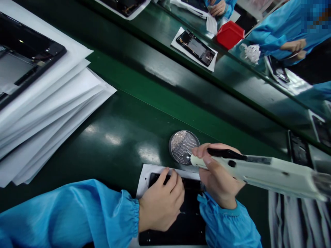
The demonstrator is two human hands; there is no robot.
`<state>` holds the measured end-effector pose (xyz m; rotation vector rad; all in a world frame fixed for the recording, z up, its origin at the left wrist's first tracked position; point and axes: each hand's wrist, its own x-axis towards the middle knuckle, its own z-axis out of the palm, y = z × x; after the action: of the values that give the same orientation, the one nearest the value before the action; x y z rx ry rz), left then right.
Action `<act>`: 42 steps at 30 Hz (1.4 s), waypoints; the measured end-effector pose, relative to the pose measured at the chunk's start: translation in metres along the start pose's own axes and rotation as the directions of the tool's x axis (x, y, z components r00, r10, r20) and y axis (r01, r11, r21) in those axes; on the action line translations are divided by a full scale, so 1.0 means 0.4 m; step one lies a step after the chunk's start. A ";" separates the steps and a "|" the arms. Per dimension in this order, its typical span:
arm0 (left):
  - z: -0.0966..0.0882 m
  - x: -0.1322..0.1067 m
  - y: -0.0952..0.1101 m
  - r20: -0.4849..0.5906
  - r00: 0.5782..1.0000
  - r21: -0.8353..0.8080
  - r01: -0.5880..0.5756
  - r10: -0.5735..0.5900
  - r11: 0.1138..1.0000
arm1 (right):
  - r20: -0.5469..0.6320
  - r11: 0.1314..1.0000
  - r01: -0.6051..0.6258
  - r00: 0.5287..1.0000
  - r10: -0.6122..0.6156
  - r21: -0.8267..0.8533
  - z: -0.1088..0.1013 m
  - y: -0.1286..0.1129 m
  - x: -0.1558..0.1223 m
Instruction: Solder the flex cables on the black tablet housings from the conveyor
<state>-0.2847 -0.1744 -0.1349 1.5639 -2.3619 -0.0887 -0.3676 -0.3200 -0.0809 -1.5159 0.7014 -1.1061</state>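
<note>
My right hand (219,172) is wrapped round a pale electric screwdriver (261,172) with a black lever. Its tip reaches into a round metal dish (178,160) with a textured floor, where small screws (179,137) lie heaped at the upper left. Below the dish, a black tablet-like device (181,227) lies on white sheet (142,179). My left hand (164,203) rests across the device's upper left part, fingers loosely bent and the tips near its top edge. What lies beneath the palm is hidden.
Left, an opened device (28,58) tops a stack of white sheets (72,100). Striped whitish layers (297,220) stand at lower right. Beyond a raised rail, another opened device (196,46) lies near a red bin (230,34). Co-workers' hands (293,46) are busy across the bench.
</note>
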 end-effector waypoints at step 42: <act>0.013 -0.002 0.001 0.012 1.000 0.001 0.017 -0.017 1.000 | 0.216 0.998 -0.060 0.975 0.059 -0.003 -0.073 -0.014 -0.145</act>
<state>-0.2862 -0.1742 -0.1400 1.5880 -2.3586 -0.1009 -0.4175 -0.2798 -0.0918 -1.5746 0.5902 -0.8806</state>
